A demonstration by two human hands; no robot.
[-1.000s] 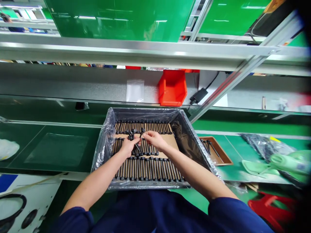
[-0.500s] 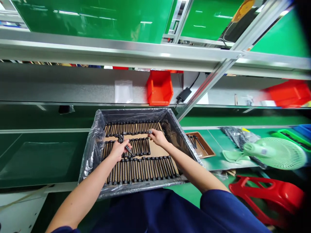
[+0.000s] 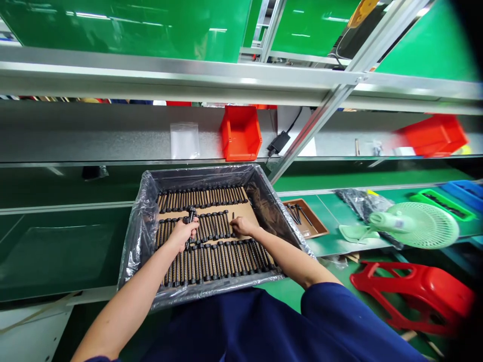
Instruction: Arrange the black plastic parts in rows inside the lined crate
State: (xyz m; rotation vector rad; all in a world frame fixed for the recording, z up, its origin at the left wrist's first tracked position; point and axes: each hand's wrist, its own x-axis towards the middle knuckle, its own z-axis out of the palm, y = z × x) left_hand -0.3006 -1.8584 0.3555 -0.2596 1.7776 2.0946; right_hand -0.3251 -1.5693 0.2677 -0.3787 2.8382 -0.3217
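A bin (image 3: 133, 241) lined with clear plastic holds rows of black bolt-like rods (image 3: 222, 261) with thicker ends, lying side by side on brown cardboard (image 3: 245, 211). My left hand (image 3: 183, 234) is closed around a bunch of these rods (image 3: 191, 215), above the left part of the middle row. At that row's right end, my right hand (image 3: 243, 227) pinches a single black rod (image 3: 233, 216), held low against the cardboard. Its lower part is hidden by my fingers.
To the right stand a brown tray (image 3: 315, 229) with several loose rods, a pale green fan (image 3: 418, 226) and a red stool (image 3: 415, 291). The shelf behind carries a red bin (image 3: 241, 136), a clear bag (image 3: 184, 141) and a black adapter (image 3: 279, 142). A metal post (image 3: 313, 125) slants up beside them.
My right hand has moved down from the back row to the middle row's right end with its rod. The rods in my left hand have turned to point more upward. The view has shifted slightly.
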